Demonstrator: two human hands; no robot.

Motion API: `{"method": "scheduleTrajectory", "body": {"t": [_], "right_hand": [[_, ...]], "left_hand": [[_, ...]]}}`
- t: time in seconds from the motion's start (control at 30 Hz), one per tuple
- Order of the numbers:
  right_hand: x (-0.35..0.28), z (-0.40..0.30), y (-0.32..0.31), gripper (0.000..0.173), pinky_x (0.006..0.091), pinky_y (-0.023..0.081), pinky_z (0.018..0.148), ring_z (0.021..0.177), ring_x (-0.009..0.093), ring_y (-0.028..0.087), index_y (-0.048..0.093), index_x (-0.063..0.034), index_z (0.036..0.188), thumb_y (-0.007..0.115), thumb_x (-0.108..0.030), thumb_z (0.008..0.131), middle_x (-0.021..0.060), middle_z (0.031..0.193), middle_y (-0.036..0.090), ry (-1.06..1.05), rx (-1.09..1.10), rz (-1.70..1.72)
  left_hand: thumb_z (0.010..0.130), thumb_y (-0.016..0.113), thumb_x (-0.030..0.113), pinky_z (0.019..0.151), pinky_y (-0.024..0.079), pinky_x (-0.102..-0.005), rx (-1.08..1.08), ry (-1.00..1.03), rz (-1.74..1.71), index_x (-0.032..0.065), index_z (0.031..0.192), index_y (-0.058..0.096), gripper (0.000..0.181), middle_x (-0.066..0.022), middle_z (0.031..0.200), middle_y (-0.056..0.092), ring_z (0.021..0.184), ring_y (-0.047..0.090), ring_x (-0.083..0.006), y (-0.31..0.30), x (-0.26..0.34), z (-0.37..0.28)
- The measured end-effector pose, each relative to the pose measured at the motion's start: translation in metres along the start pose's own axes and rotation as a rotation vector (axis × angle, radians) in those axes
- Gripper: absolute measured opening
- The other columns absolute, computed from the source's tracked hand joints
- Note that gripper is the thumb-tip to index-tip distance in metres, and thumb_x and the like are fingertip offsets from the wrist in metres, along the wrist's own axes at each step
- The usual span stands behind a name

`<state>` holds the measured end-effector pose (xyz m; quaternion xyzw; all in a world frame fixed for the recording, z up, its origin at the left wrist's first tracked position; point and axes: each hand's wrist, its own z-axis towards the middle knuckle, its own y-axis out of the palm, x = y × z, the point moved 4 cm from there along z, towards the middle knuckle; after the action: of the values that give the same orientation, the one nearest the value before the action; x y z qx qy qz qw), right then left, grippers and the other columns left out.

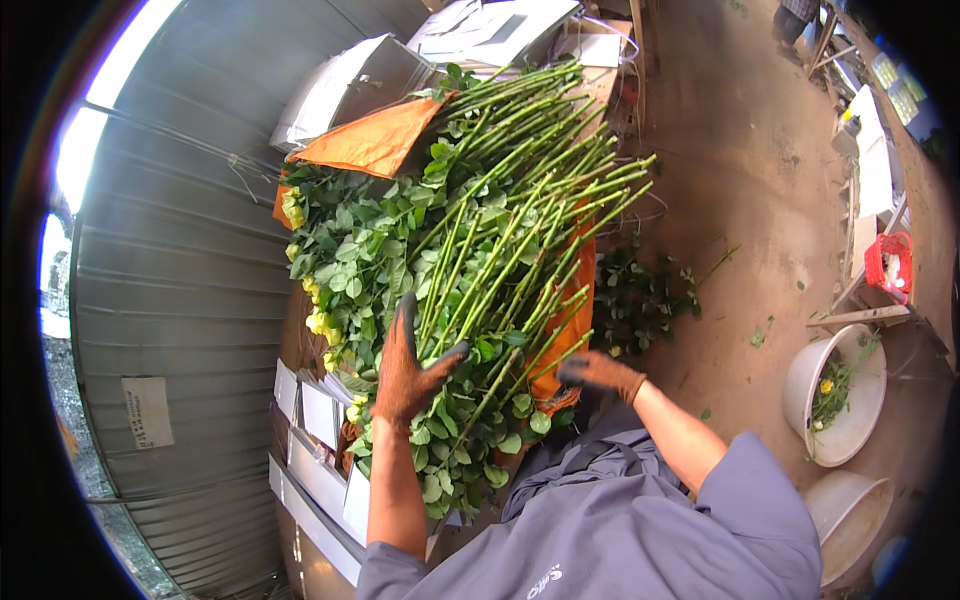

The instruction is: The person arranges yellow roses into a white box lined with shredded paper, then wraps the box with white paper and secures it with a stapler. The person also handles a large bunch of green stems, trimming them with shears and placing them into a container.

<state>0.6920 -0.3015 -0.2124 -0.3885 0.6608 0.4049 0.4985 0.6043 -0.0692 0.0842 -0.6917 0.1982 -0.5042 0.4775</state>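
Note:
A large pile of yellow roses with long green stems (495, 255) lies on an orange cloth (375, 142) over a bench. The yellow blooms (321, 326) point to the left side, the cut stem ends to the right. My left hand (409, 367), in a brown and black work glove, lies over the leaves and stems at the near part of the pile, thumb and fingers spread. My right hand (600, 373), gloved alike and slightly blurred, is beside the near stem ends at the orange cloth's edge; whether it grips a stem is unclear.
White cardboard sheets (480, 34) are stacked at the bench's far end, more cardboard (322, 416) at near left. A corrugated metal wall (195, 300) runs along the left. Cut foliage (637, 300) lies on the floor. Right stand white tubs (862, 397) and a red basket (889, 262); a person (793, 22) is far off.

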Motion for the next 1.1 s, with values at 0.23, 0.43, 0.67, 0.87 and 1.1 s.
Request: {"method": "scheduleTrajectory", "body": {"t": [0.23,0.43,0.67,0.87,1.1], "right_hand": [[0.013,0.006,0.03,0.053,0.0288,0.055,0.066,0.085,0.014,0.066,0.05,-0.0093,0.132,0.071,-0.036,0.091,0.0057,0.103,0.067,0.311,0.288,0.607],[-0.044,0.058,0.031,0.052,0.0312,0.054,0.068,0.084,0.016,0.064,0.053,-0.0048,0.129,0.071,-0.035,0.091,0.0055,0.105,0.062,0.46,0.531,0.684],[0.04,0.082,0.018,0.054,0.0437,0.051,0.096,0.108,0.024,0.061,0.049,-0.0104,0.134,0.068,-0.038,0.092,0.0086,0.123,0.061,-0.107,0.464,1.098],[-0.046,0.084,0.045,0.047,0.0381,0.05,0.092,0.104,0.022,0.061,0.059,-0.008,0.12,0.074,-0.039,0.088,0.0081,0.112,0.065,0.327,0.201,1.143],[-0.01,-0.014,0.028,0.058,0.0363,0.043,0.108,0.128,0.021,0.05,0.042,-0.0034,0.144,0.062,-0.03,0.097,0.0101,0.145,0.048,0.319,-0.248,1.167]], "left_hand": [[0.068,0.077,0.067,0.107,0.041,-0.0463,-0.366,-0.29,0.097,-0.0026,0.152,0.021,0.122,-0.0343,0.142,0.042,0.13,0.046,-0.0453,0.052,-0.1,0.055],[0.071,0.079,0.062,0.11,0.038,-0.0443,-0.366,-0.33,0.109,-0.0052,0.15,0.022,0.119,-0.0356,0.144,0.039,0.134,0.043,-0.0435,0.052,-0.09,0.069],[0.073,0.078,0.059,0.103,0.044,-0.043,-0.471,-0.176,-0.007,-0.0025,0.138,0.043,0.097,-0.0267,0.133,0.055,0.124,0.054,-0.0371,0.083,-0.06,0.073],[0.072,0.079,0.059,0.097,0.048,-0.0426,-0.595,-0.248,-0.068,0.0019,0.135,0.045,0.092,-0.0244,0.127,0.06,0.116,0.06,-0.0363,0.084,-0.062,0.058],[0.067,0.079,0.063,0.103,0.044,-0.0469,-0.563,-0.059,0.097,0.0004,0.148,0.029,0.114,-0.0331,0.134,0.049,0.121,0.052,-0.047,0.116,0.025,-0.029]]}}
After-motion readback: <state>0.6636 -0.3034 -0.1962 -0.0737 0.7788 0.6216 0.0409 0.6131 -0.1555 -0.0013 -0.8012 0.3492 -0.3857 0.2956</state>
